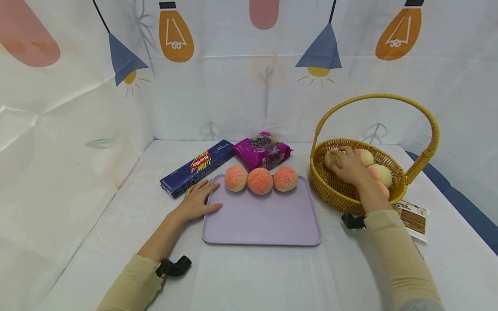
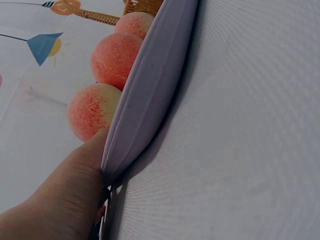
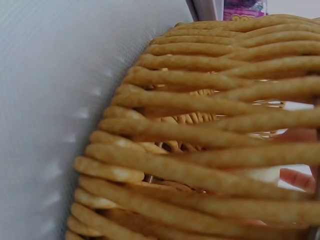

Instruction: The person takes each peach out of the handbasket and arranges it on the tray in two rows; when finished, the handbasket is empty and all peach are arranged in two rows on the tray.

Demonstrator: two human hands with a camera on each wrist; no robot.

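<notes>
My left hand (image 1: 196, 203) rests on the left edge of a lilac tray (image 1: 264, 220), its fingers spread and the thumb lying over the rim. Three pink peaches (image 1: 260, 181) sit in a row along the tray's far edge. On the right, my right hand (image 1: 350, 166) reaches into a yellow wicker basket (image 1: 330, 194) and grips a pale peach (image 1: 331, 160) near its left wall. Several more peaches (image 1: 380, 175) lie in the basket, partly covered by the hand and forearm. From the right wrist, the basket's woven side (image 3: 200, 105) hides most of that hand.
A blue Barilla spaghetti box (image 1: 198, 168) lies angled behind the left hand. Next to it, a purple snack bag (image 1: 262, 151) stands behind the peaches. A brown and white packet (image 1: 413, 218) lies partly under the basket, whose tall handle (image 1: 383, 96) arches above it.
</notes>
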